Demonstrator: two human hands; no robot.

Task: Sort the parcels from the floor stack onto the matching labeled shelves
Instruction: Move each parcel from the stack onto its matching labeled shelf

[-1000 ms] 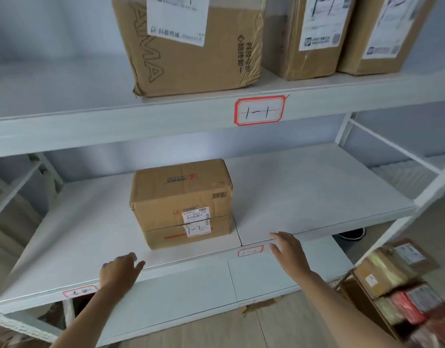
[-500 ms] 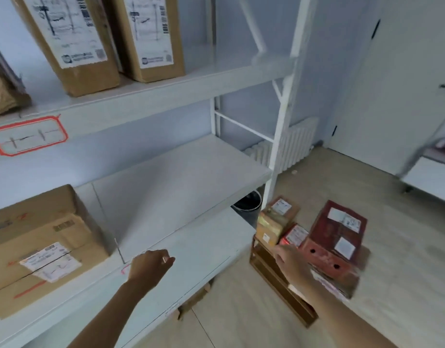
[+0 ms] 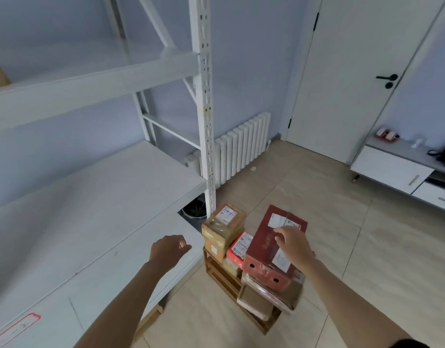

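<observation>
The right hand (image 3: 294, 243), fingers spread, is hovering over the long red cardboard parcel (image 3: 271, 254) topping the floor stack; the left hand (image 3: 168, 251) is hanging loosely curled, empty. Next: gripping, reading its label.

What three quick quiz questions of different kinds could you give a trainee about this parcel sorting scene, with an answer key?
1. True or false: the right hand is over the red box on the floor stack.
2. Multiple choice: the left hand is A) gripping a parcel, B) holding nothing, above the white shelf, C) on the door handle.
3. Fill in: the yellow taped box has a white ____ on top.

Key: 1 true; 2 B; 3 label.
</observation>
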